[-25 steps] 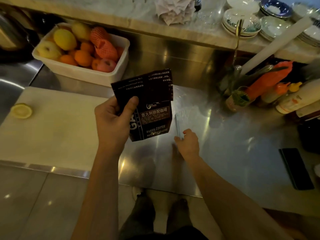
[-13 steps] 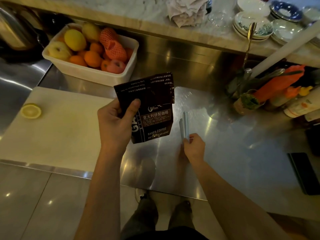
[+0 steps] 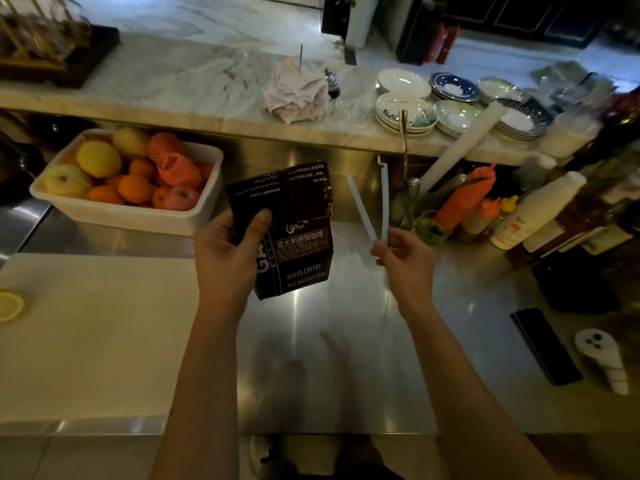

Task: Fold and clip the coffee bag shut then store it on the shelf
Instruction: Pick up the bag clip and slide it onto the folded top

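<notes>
- Above the steel worktop [image 3: 346,375], both hands are raised, nothing resting on it under them.
- Left hand [image 3: 225,258] grips the coffee bag [image 3: 294,237], thumb across the front; top flap folded down.
- Right hand [image 3: 403,258] pinches the pale clip [image 3: 374,206] at its hinge end, arms splayed in a V, just right of the bag, not touching.
- Left: white cutting board [image 3: 97,334], lemon half [image 3: 10,304].
- Behind: fruit tub [image 3: 138,216], then stacked dishes [image 3: 450,105] on the marble ledge.
</notes>
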The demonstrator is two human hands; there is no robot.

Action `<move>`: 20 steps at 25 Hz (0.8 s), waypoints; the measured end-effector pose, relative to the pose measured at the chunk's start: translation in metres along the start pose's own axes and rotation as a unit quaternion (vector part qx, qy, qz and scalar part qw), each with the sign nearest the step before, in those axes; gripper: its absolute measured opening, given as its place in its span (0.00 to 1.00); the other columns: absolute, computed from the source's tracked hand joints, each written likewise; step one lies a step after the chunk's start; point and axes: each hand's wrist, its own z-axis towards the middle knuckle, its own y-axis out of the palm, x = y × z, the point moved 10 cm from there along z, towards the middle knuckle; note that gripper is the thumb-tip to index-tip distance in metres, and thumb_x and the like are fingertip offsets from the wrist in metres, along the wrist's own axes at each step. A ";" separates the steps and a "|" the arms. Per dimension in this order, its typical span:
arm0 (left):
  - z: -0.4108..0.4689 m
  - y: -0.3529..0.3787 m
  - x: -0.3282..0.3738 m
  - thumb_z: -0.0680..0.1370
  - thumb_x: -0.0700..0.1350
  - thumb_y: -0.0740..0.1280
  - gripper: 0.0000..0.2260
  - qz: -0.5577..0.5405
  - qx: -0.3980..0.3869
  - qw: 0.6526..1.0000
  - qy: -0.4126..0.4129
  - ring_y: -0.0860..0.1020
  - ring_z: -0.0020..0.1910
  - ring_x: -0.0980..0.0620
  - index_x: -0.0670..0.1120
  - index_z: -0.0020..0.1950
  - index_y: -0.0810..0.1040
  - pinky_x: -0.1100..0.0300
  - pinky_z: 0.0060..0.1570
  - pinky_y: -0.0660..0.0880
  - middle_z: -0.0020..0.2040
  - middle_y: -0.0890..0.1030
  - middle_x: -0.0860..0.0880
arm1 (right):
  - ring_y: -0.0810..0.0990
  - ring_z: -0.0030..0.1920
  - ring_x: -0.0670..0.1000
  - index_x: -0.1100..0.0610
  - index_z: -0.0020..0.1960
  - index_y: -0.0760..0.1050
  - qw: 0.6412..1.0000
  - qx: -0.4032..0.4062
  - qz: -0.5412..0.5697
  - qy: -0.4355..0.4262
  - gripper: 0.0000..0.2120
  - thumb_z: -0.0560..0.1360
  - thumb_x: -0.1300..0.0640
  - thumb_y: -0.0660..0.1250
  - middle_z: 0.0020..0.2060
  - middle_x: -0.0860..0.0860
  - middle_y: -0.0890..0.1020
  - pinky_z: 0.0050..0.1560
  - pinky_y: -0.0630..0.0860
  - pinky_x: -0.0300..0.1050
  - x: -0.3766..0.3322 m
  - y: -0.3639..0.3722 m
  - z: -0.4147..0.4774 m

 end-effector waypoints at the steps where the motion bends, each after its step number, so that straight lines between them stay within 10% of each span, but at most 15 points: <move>1: 0.001 0.012 0.009 0.78 0.39 0.68 0.08 -0.001 -0.003 1.000 0.013 0.85 0.46 0.55 0.40 0.56 0.80 0.64 0.43 0.79 0.47 0.85 0.51 | 0.85 0.46 0.50 0.60 0.61 0.77 1.000 -0.002 0.015 -0.026 0.14 0.75 0.63 0.69 0.48 0.54 0.84 0.47 0.83 0.45 -0.018 -0.014 0.006; 8: -0.002 0.087 0.064 0.78 0.39 0.68 0.06 0.010 0.014 0.995 0.093 0.85 0.46 0.56 0.44 0.53 0.80 0.61 0.43 0.81 0.41 0.86 0.60 | 0.85 0.43 0.42 0.61 0.61 0.77 0.985 -0.024 0.113 -0.128 0.12 0.77 0.64 0.66 0.46 0.49 0.84 0.42 0.80 0.34 -0.101 -0.106 0.039; 20: -0.007 0.156 0.118 0.78 0.40 0.68 0.06 -0.014 0.065 0.989 0.133 0.85 0.47 0.56 0.47 0.53 0.81 0.62 0.44 0.81 0.44 0.85 0.57 | 0.86 0.47 0.51 0.58 0.60 0.75 0.954 -0.049 0.270 -0.120 0.12 0.77 0.61 0.67 0.47 0.53 0.86 0.46 0.81 0.42 -0.157 -0.176 0.079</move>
